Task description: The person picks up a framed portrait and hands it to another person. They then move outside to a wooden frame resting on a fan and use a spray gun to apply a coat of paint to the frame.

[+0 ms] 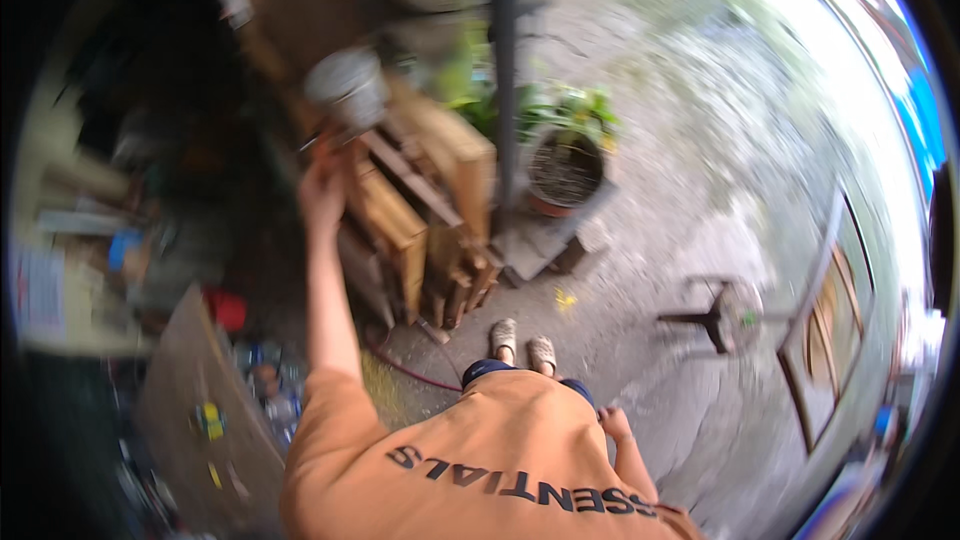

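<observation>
Head view: the left hand [322, 190] is stretched up toward a grey metal pot [348, 88] sitting atop the stacked wooden pallets [425, 205]; motion blur hides whether the fingers are closed on it. The right hand [614, 424] hangs loose and empty by the hip. It looks like the reaching step; taking the pot calls for a firm grip. A potted plant [564, 172] stands nearby.

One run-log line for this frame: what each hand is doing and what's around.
left hand: raised at grey metal pot, grip blurred | right hand: empty, at side | nearby: stacked wooden planks, potted plant
</observation>
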Tool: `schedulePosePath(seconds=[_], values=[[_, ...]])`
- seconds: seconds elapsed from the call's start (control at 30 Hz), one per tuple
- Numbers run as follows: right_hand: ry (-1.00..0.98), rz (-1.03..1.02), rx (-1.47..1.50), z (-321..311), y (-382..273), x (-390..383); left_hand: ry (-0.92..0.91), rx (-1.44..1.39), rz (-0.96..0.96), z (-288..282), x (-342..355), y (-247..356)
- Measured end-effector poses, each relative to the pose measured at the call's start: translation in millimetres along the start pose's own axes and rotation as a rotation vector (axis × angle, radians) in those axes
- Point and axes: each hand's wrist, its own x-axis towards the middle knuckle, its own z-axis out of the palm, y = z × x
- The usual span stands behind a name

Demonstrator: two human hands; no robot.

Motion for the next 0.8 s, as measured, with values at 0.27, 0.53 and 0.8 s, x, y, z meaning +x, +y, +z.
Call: schedulePosePath(seconds=[0.27, 0.53, 0.8], values=[[0.156, 0.108, 0.149, -28, -95, 4, -0.059, 0.129, 0.070, -17, 0, -64], [0.198, 0.208, 0.299, -11, -99, -8, -0.052, 0.149, -0.026, -7, 1, -50], [0.210, 0.334, 0.374, 6, -54, -24, 0.054, 0.211, -0.004, 7, -13, -40]])
